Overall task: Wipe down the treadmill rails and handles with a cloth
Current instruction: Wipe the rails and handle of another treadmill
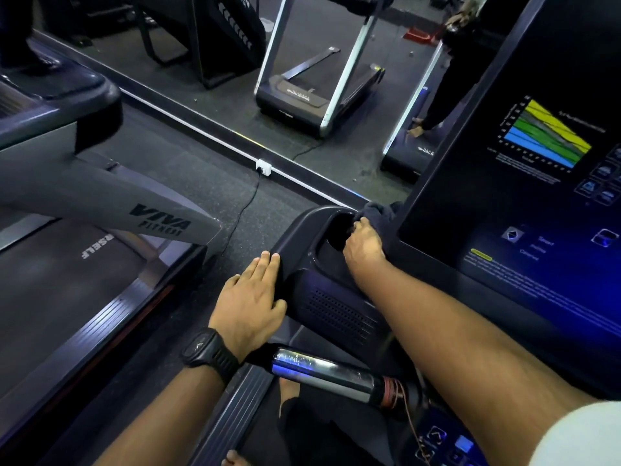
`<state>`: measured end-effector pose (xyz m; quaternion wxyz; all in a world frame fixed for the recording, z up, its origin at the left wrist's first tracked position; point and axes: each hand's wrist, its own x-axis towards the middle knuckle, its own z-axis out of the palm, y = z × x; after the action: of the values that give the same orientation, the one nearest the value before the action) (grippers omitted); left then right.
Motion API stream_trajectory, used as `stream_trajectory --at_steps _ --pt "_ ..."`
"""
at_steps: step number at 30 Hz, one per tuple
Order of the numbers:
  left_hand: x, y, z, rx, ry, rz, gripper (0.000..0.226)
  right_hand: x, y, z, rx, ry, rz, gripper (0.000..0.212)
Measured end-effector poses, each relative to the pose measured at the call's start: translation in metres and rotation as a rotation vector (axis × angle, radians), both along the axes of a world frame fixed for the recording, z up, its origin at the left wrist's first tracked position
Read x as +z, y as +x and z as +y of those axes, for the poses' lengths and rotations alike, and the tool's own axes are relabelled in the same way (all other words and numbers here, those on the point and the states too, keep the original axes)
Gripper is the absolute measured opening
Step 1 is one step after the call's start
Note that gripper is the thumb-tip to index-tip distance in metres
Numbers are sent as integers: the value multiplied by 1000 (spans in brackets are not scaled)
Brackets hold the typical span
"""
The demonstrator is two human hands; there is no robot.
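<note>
I stand on a dark treadmill whose console [524, 203] fills the right side. My right hand [364, 245] grips a dark cloth [378, 210] at the rim of the console's left cup holder [337, 230], beside the screen's lower left corner. My left hand [250, 306], with a black watch on the wrist, rests flat with straight fingers on the left outer edge of the console tray [292, 243]. A shiny metal handle [327, 373] with red wire wound at its end runs below both arms.
A grey neighbouring treadmill [100, 196] marked VIVA FITNESS stands close on the left, with a strip of black floor between. A wall mirror ahead reflects treadmills and a standing person [443, 95]. A white socket [263, 167] with a cable sits at the mirror's base.
</note>
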<state>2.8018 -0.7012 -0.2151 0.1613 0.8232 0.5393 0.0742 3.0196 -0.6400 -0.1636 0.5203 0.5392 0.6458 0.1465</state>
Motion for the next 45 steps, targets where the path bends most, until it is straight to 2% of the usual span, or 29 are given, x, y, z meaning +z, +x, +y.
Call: stream_trajectory --at_steps 2,9,11,13,15,17,20,21,23,26,29,36,39,42,45 --pt "0 0 0 4 -1 8 87 -2 2 -5 59 20 -102 55" --pt "3 2 -1 11 -13 22 88 -7 1 -8 6 22 -84 55" --pt "4 3 -3 12 -18 20 88 -3 -6 -10 -18 10 -55 48" --pt "5 3 -3 16 -25 15 88 7 -14 -8 -43 33 72 42" --pt "6 2 -4 20 -32 14 88 21 -20 -3 -150 195 287 38" --pt "6 2 -4 20 -35 14 88 23 -23 2 -245 500 504 38" --pt "7 3 -3 27 -36 0 87 13 -22 20 -312 934 789 54" --pt "7 3 -3 28 -36 -5 86 10 -21 26 -384 1013 864 61" --pt "7 3 -3 29 -29 -8 83 6 -19 34 -573 1091 973 61" --pt "8 4 -4 32 -30 2 83 -12 -25 25 -733 933 989 55" --pt "9 6 -2 27 -30 15 85 -23 -32 15 -614 760 942 55" --pt "7 7 -2 12 -29 55 85 -9 -34 14 -568 595 930 65" --pt "7 9 -1 6 -26 65 85 -7 -29 10 -540 561 900 56" --pt "7 8 -1 1 -27 75 85 5 -18 12 -638 487 918 36" --pt "9 8 -3 -3 -24 74 85 16 -12 13 -724 429 940 40"
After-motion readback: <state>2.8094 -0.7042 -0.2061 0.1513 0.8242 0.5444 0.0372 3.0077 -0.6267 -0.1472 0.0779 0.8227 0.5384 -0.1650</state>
